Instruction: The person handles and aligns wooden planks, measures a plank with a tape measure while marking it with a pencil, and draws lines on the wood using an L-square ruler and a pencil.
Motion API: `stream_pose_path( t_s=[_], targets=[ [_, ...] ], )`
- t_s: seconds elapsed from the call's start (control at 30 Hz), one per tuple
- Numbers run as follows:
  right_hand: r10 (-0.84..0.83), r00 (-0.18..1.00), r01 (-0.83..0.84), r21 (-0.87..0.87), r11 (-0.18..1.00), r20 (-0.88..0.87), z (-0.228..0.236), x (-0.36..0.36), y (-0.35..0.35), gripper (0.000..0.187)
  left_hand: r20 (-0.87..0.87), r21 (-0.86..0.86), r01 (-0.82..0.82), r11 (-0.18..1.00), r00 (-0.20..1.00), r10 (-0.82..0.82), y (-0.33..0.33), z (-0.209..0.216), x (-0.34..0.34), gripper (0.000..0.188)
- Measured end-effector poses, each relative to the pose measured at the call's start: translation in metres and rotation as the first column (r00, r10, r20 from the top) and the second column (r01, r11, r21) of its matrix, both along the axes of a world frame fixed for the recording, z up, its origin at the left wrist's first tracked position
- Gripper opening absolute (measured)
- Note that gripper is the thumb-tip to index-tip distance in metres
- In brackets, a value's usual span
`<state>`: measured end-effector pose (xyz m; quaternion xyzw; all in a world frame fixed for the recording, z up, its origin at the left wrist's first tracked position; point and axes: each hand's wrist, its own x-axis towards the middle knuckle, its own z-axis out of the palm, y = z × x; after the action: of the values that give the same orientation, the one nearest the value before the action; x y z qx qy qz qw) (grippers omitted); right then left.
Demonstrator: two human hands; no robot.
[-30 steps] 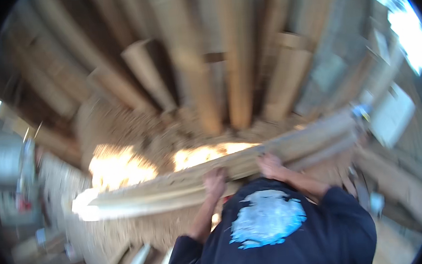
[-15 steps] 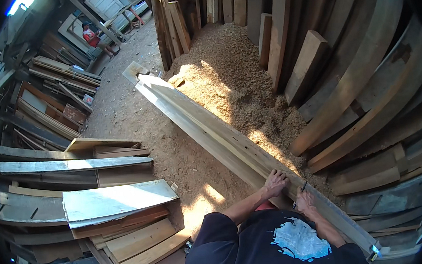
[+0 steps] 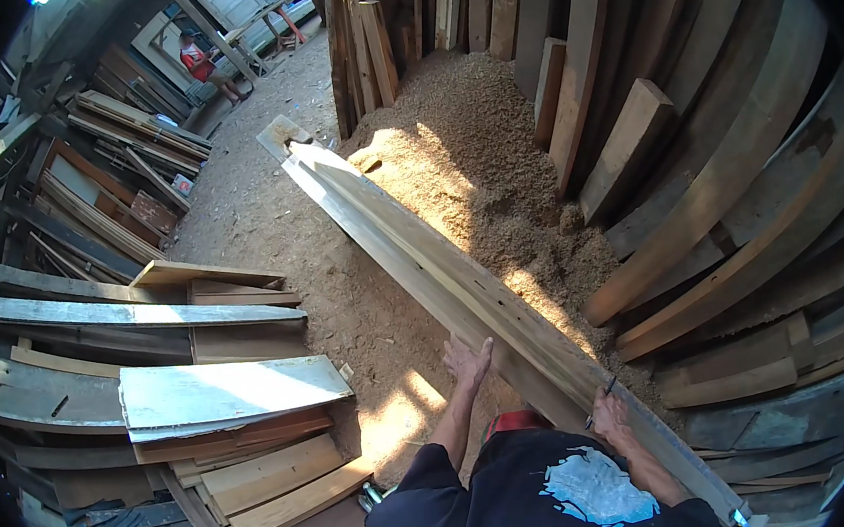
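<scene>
A long pale wooden plank (image 3: 421, 253), lying on others like it, runs from the lower right up to the middle of the yard. My left hand (image 3: 467, 358) grips its left edge near my end, fingers spread along the wood. On top of the plank, my right hand (image 3: 611, 420) holds a thin dark pencil-like stick (image 3: 600, 401) with its tip against the wood. My dark shirt with a pale blue print (image 3: 582, 490) fills the lower edge.
Sawdust (image 3: 472, 149) is heaped right of the plank, against leaning boards and beams (image 3: 717, 187). Flat stacks of planks (image 3: 222, 391) lie to the left. Bare dirt floor (image 3: 278, 226) runs between them. A person in red (image 3: 195, 60) stands far off.
The view has swung from the leaning boards round to along the plank's length. Both hands stay on the plank; the right hand now shows the thin stick.
</scene>
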<state>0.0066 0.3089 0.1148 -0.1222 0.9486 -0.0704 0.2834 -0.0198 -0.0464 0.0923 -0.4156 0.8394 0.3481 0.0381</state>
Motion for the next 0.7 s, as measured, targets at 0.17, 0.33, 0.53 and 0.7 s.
stream_pose_path(
  t_s=[0.17, 0.33, 0.53, 0.7],
  targets=[
    [-0.058, 0.996, 0.055, -0.055, 0.997, -0.069, 0.025, 0.009, -0.011, 0.059, -0.150, 0.112, -0.106, 0.988, 0.981, 0.122, 0.010, -0.036, -0.003, 0.121],
    [-0.041, 0.991, 0.031, -0.076, 0.997, -0.129, -0.003, 0.010, -0.004, 0.069, -0.189, 0.197, -0.194, 0.961, 0.954, 0.231, 0.019, -0.050, -0.018, 0.122],
    [-0.109, 0.993, 0.114, -0.180, 0.977, 0.037, 0.026, -0.047, 0.014, 0.038, -0.054, 0.214, -0.268, 0.939, 0.957, 0.285, 0.000, -0.037, -0.023, 0.119],
    [-0.027, 1.000, 0.023, -0.319, 0.947, -0.008, -0.017, -0.079, 0.047, 0.042, -0.093, -0.288, 0.059, 0.956, 0.992, -0.089, 0.021, 0.019, -0.047, 0.116]
  ],
)
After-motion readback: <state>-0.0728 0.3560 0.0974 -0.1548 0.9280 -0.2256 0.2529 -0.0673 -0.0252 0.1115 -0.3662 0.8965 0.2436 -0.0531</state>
